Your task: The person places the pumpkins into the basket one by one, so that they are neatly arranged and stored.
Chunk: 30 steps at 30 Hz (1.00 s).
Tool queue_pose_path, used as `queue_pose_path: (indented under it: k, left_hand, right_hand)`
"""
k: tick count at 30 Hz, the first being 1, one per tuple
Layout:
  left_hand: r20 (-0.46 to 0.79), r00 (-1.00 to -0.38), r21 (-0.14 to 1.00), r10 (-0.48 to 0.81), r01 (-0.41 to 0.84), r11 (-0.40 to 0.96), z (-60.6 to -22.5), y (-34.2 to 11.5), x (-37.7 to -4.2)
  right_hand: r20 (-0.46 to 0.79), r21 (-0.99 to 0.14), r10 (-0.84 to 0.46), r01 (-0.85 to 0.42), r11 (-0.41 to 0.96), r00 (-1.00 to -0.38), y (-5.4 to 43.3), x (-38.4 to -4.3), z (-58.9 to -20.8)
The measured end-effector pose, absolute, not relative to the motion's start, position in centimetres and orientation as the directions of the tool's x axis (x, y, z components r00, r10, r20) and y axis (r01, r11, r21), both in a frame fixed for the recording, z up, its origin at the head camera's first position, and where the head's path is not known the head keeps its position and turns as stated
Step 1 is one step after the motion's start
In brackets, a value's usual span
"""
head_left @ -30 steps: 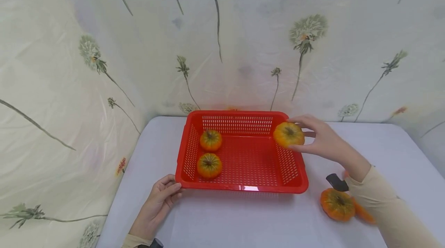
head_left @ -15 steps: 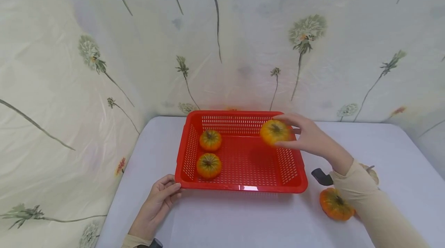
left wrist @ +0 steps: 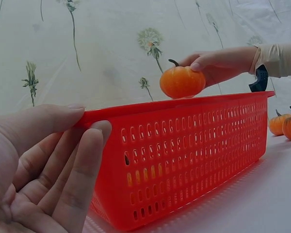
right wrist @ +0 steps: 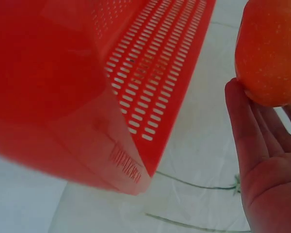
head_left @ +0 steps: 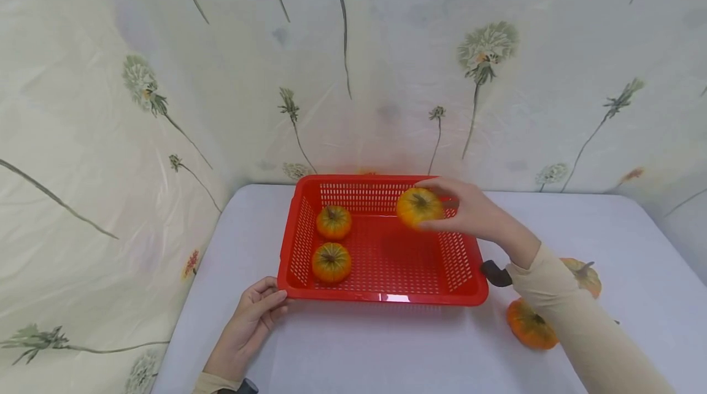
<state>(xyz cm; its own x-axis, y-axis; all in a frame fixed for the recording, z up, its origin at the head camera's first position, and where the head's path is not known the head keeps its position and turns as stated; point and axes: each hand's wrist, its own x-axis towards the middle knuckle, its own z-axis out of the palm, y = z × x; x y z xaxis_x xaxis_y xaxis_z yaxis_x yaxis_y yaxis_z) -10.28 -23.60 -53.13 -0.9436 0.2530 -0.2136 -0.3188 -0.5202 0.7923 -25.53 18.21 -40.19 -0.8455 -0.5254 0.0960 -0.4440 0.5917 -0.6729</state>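
My right hand (head_left: pixel 469 213) had its fingers curled round a small pumpkin (head_left: pixel 418 207) above the red basket (head_left: pixel 381 296), near its two o'clock corner; my left hand (head_left: pixel 251 317), fingers relaxed, touched the seven o'clock corner. Released from there, it could have bounced out.

Right hand (head_left: pixel 469 213) raised, fingers curled; left hand (head_left: pixel 248 320) resting.
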Motion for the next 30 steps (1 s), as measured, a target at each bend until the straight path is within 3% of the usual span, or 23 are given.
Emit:
queue_pose_path:
  k: [19,30]
  left_hand:
    - [-0.207,-0.946,0.783,0.251,-0.314,-0.537,-53.1,-23.6,-10.4]
    - [-0.223,-0.943,0.788,0.247,-0.324,-0.524,-53.0,-23.6,-10.4]
  right_hand:
    - [0.030,-0.771,-0.538,-0.362,0.524,-0.842,15.1,-27.0,-41.6]
    - [-0.045,-0.682,-0.500,-0.339,0.648,-0.865,13.7,-28.3,-43.6]
